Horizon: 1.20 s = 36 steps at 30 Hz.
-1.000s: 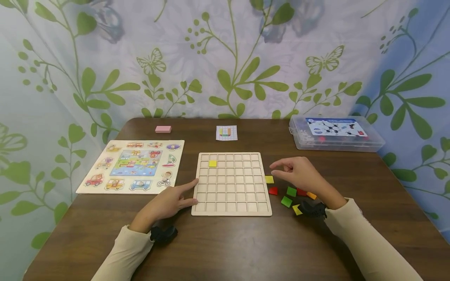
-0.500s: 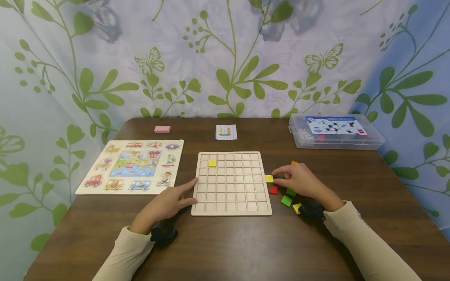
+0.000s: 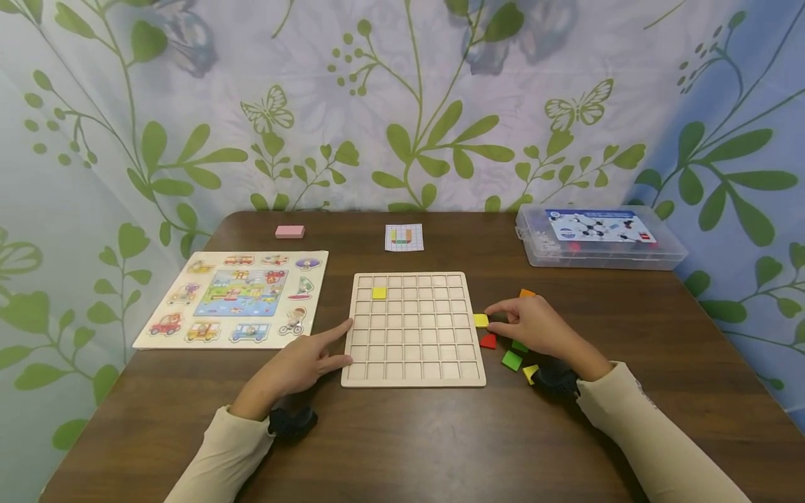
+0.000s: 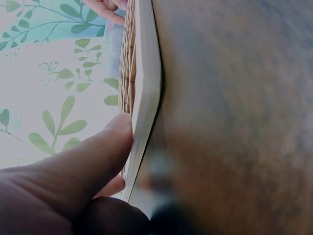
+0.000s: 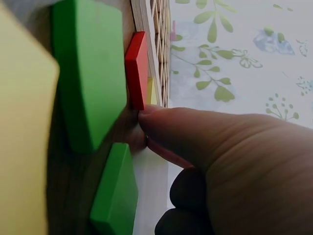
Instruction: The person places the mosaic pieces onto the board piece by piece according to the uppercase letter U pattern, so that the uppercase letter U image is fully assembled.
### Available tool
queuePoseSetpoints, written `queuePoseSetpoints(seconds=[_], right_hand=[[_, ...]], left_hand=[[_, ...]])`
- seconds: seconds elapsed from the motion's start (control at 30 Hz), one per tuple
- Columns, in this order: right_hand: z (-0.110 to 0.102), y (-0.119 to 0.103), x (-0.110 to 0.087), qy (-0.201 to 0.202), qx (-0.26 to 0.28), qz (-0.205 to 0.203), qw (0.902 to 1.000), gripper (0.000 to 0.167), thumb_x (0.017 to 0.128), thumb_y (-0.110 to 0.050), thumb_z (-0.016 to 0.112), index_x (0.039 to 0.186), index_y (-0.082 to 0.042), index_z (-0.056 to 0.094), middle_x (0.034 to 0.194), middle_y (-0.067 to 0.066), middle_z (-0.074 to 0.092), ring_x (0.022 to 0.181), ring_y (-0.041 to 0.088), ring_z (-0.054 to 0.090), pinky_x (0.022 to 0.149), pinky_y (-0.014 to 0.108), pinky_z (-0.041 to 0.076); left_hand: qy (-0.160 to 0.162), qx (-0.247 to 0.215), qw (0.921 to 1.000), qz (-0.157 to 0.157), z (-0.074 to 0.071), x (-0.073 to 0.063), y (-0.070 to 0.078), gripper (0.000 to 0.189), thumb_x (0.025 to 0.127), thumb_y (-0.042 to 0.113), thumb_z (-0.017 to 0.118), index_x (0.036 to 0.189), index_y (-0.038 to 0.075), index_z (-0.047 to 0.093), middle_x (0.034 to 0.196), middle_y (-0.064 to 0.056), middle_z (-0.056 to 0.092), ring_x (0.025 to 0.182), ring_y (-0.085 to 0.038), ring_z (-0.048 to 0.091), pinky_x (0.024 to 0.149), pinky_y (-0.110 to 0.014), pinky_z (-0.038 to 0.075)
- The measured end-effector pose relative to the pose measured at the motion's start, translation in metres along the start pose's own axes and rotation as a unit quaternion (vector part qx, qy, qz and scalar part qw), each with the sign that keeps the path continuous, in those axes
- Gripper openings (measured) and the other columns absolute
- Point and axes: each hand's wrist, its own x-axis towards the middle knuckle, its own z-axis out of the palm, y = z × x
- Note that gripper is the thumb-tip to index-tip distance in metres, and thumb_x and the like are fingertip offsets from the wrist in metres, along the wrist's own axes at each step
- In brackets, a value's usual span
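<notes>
In the head view, a pale wooden grid board lies on the table with one yellow square tile in its upper left part. My left hand touches the board's left edge with thumb and index finger extended; the left wrist view shows the thumb against the rim. Just off the right edge, my right hand pinches another yellow tile between thumb and index finger. Close by lie a red piece with a curved side and a green tile. The right palm partly hides more pieces.
Behind the board lies a small pattern card. A vehicle picture puzzle is at the left, with a pink block behind it. A clear plastic case stands at the back right. Orange and yellow pieces flank the right hand.
My right hand has come down and left onto the yellow tile beside the board, its finger and thumb closing at the tile. The left hand stays at the board's edge.
</notes>
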Motion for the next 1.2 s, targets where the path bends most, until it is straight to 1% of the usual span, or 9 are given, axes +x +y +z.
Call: queuePoseSetpoints(seconds=[0.17,0.33,0.6,0.77,0.83,1.03,1.1,1.2], right_hand=[[0.0,0.001,0.0,0.004,-0.009,0.0,1.0,0.033,0.093,-0.028,0.078,0.121,-0.012,0.076,0.056,-0.005,0.042,0.048,0.014,0.039,0.047,0.027,0.031],[0.0,-0.001,-0.001,0.008,-0.016,-0.009,0.9998,0.032,0.093,-0.028,0.078,0.121,-0.011,0.076,0.055,-0.006,0.042,0.046,0.013,0.039,0.047,0.027,0.031],[-0.004,-0.003,-0.004,0.014,-0.024,-0.015,0.9995,0.03,0.094,-0.025,0.077,0.12,-0.011,0.076,0.054,-0.007,0.04,0.045,0.013,0.038,0.046,0.027,0.031],[-0.007,-0.003,-0.004,0.04,-0.037,-0.03,0.9981,0.027,0.094,-0.024,0.076,0.119,-0.012,0.076,0.053,-0.008,0.037,0.044,0.009,0.031,0.045,0.026,0.029],[-0.007,-0.005,-0.005,0.045,-0.035,-0.032,0.9979,0.027,0.094,-0.024,0.077,0.119,-0.012,0.077,0.053,-0.008,0.037,0.043,0.009,0.03,0.045,0.026,0.028],[-0.002,-0.012,-0.005,0.028,-0.021,-0.024,0.9991,0.028,0.094,-0.024,0.077,0.119,-0.012,0.077,0.054,-0.007,0.039,0.045,0.012,0.034,0.047,0.027,0.03],[-0.001,-0.014,-0.004,0.027,-0.02,-0.022,0.9992,0.028,0.094,-0.025,0.077,0.119,-0.013,0.077,0.054,-0.007,0.039,0.045,0.012,0.034,0.047,0.027,0.03],[-0.001,-0.017,-0.001,0.036,-0.023,-0.032,0.9986,0.027,0.093,-0.024,0.077,0.118,-0.013,0.077,0.052,-0.007,0.039,0.045,0.011,0.033,0.048,0.028,0.031]], left_hand=[[0.005,-0.005,0.9999,0.011,-0.003,0.0,0.002,0.07,0.101,0.036,0.066,0.161,0.018,0.036,0.061,0.002,0.044,0.053,-0.012,0.036,0.057,-0.031,0.036],[0.004,-0.009,0.9998,0.015,-0.003,0.0,0.002,0.069,0.101,0.036,0.065,0.161,0.018,0.036,0.06,0.003,0.042,0.052,-0.012,0.035,0.056,-0.031,0.036],[0.005,-0.011,0.9995,0.03,-0.004,0.002,0.0,0.07,0.101,0.037,0.065,0.161,0.017,0.035,0.059,0.004,0.042,0.052,-0.011,0.034,0.056,-0.03,0.036],[0.009,-0.01,0.9995,0.028,-0.004,0.002,0.001,0.07,0.101,0.037,0.066,0.161,0.017,0.036,0.06,0.003,0.043,0.052,-0.011,0.035,0.057,-0.03,0.036],[0.008,-0.012,0.9996,0.025,-0.004,0.002,0.001,0.071,0.1,0.038,0.066,0.161,0.017,0.036,0.06,0.003,0.043,0.052,-0.011,0.035,0.057,-0.031,0.036],[0.004,-0.02,0.9996,0.02,0.0,-0.003,0.0,0.072,0.1,0.039,0.066,0.161,0.018,0.035,0.06,0.002,0.044,0.052,-0.012,0.035,0.056,-0.031,0.036],[0.004,-0.021,0.9996,0.018,0.0,-0.003,0.0,0.072,0.1,0.039,0.066,0.161,0.018,0.035,0.059,0.003,0.043,0.051,-0.011,0.034,0.056,-0.03,0.036],[0.005,-0.019,0.9996,0.02,0.001,-0.004,-0.001,0.072,0.1,0.038,0.066,0.161,0.017,0.034,0.059,0.003,0.043,0.051,-0.01,0.034,0.056,-0.029,0.036]])
